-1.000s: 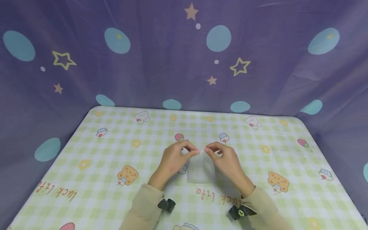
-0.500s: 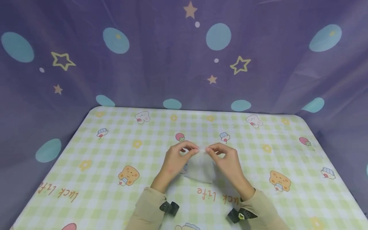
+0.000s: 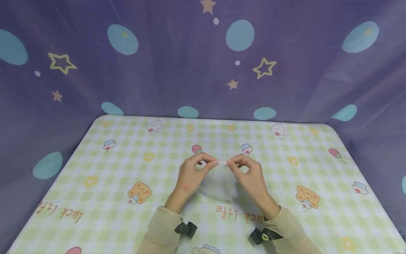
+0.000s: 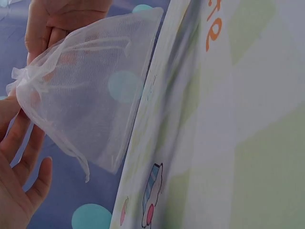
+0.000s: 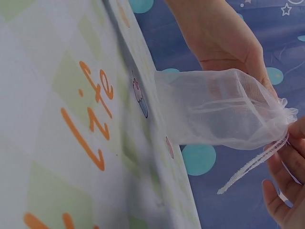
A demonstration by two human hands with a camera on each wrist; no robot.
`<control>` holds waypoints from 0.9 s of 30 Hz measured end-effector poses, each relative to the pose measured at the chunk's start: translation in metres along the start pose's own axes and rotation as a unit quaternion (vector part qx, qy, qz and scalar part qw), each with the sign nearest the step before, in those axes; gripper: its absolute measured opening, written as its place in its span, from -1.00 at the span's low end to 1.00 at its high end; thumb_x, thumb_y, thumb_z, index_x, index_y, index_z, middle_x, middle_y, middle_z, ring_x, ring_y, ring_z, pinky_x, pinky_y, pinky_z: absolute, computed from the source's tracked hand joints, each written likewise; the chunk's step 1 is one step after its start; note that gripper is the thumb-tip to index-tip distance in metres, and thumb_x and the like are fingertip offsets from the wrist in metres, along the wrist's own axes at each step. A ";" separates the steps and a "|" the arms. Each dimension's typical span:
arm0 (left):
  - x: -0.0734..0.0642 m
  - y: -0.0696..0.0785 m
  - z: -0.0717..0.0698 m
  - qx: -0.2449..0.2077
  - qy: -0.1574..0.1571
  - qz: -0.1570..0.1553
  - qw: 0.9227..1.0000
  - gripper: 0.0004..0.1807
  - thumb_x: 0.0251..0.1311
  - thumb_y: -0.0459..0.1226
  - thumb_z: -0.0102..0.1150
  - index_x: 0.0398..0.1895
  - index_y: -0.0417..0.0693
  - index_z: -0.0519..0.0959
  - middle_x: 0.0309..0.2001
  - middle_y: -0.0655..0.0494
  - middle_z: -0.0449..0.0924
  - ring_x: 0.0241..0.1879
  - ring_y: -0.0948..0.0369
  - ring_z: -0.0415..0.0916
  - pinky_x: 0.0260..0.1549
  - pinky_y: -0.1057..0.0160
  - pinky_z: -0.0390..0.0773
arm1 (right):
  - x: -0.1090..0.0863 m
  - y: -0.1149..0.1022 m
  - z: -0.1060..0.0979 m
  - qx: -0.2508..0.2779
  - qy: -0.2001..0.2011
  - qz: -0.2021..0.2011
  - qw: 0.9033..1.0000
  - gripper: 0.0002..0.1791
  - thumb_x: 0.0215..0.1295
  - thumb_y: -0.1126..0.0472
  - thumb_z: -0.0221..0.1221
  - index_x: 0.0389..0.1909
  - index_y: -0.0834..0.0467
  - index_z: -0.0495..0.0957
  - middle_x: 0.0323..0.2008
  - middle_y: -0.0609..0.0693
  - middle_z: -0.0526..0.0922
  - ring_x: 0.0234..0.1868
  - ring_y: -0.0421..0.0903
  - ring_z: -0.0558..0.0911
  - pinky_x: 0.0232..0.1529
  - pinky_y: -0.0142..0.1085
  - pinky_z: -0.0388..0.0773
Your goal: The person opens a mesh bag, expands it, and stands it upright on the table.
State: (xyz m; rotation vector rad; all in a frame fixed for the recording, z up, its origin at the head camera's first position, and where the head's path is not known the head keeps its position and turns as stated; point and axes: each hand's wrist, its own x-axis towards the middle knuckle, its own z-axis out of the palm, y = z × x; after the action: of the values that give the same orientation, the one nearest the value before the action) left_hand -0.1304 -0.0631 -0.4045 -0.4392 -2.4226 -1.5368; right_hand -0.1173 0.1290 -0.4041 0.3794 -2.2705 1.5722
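Note:
A sheer white organza drawstring bag (image 3: 219, 183) hangs between the two hands at the middle of the table. Its mouth is gathered tight into a ruffled neck, plain in the left wrist view, where the bag (image 4: 107, 90) looks empty. My left hand (image 3: 189, 175) pinches at the neck from the left with thumb and fingertips. From the other side my right hand (image 3: 252, 178) pinches there too, close to the left fingertips. In the right wrist view a loose cord end (image 5: 248, 167) dangles beneath the neck of the bag (image 5: 205, 109).
The table (image 3: 104, 225) wears a green-and-white checked cloth with cartoon prints and lettering. Behind it hangs a purple curtain (image 3: 177, 63) with blue ovals and stars. Dark wrist cameras, such as the right one (image 3: 264, 235), sit on the beige cuffs.
Both sets of fingertips have drawn slightly apart at the bag's neck. The bag's lower edge has swung a little to the left and now tilts. The head view has shifted slightly.

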 end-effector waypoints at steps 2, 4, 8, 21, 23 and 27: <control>-0.001 0.001 -0.001 0.005 0.000 0.007 1.000 -0.95 0.16 -0.15 0.39 -0.37 0.14 0.70 -0.35 0.41 0.69 -0.28 0.41 0.58 -0.13 0.17 0.56 | 0.000 -0.001 0.000 0.004 -0.001 -0.004 1.000 -0.93 0.26 0.33 0.31 -0.42 0.17 0.67 -0.42 -0.09 0.70 -0.35 -0.19 0.59 -0.23 -0.33 0.50; -0.001 0.002 -0.001 0.008 0.000 0.014 1.000 -0.95 0.17 -0.16 0.38 -0.36 0.12 0.69 -0.35 0.38 0.69 -0.28 0.40 0.59 -0.14 0.19 0.56 | 0.000 -0.001 0.000 0.009 0.000 -0.009 1.000 -0.93 0.26 0.34 0.31 -0.41 0.18 0.66 -0.42 -0.08 0.70 -0.36 -0.18 0.58 -0.23 -0.33 0.50; 0.000 0.004 -0.002 0.010 -0.001 0.016 1.000 -0.94 0.20 -0.16 0.36 -0.36 0.11 0.68 -0.34 0.36 0.69 -0.28 0.37 0.59 -0.14 0.21 0.55 | 0.001 -0.001 -0.001 0.014 0.003 -0.017 1.000 -0.94 0.26 0.37 0.30 -0.39 0.19 0.66 -0.41 -0.04 0.69 -0.38 -0.18 0.56 -0.25 -0.32 0.49; -0.002 0.005 -0.003 0.011 0.007 0.007 1.000 -0.93 0.21 -0.17 0.37 -0.33 0.08 0.68 -0.33 0.33 0.69 -0.26 0.32 0.60 -0.16 0.17 0.56 | -0.001 0.003 -0.001 0.028 0.007 -0.023 0.999 -0.94 0.27 0.37 0.30 -0.39 0.20 0.66 -0.43 -0.03 0.69 -0.42 -0.19 0.56 -0.28 -0.41 0.49; -0.002 0.006 -0.003 0.014 0.009 0.008 1.000 -0.93 0.21 -0.17 0.37 -0.33 0.09 0.68 -0.33 0.33 0.69 -0.26 0.33 0.60 -0.16 0.17 0.56 | 0.000 0.003 -0.001 0.026 0.009 -0.019 0.999 -0.94 0.26 0.38 0.30 -0.40 0.20 0.66 -0.44 -0.03 0.69 -0.42 -0.19 0.56 -0.28 -0.42 0.49; -0.002 0.006 -0.004 0.020 0.011 0.013 1.000 -0.93 0.22 -0.16 0.36 -0.33 0.09 0.68 -0.32 0.33 0.69 -0.26 0.33 0.61 -0.15 0.18 0.56 | 0.000 0.000 -0.002 0.018 0.011 -0.012 1.000 -0.92 0.23 0.44 0.30 -0.40 0.22 0.65 -0.45 0.01 0.68 -0.43 -0.22 0.55 -0.28 -0.44 0.47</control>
State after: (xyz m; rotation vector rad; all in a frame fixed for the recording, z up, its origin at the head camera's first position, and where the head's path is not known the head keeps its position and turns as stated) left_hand -0.1264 -0.0646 -0.3984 -0.4433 -2.4170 -1.4714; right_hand -0.1172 0.1308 -0.4034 0.3943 -2.2156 1.5987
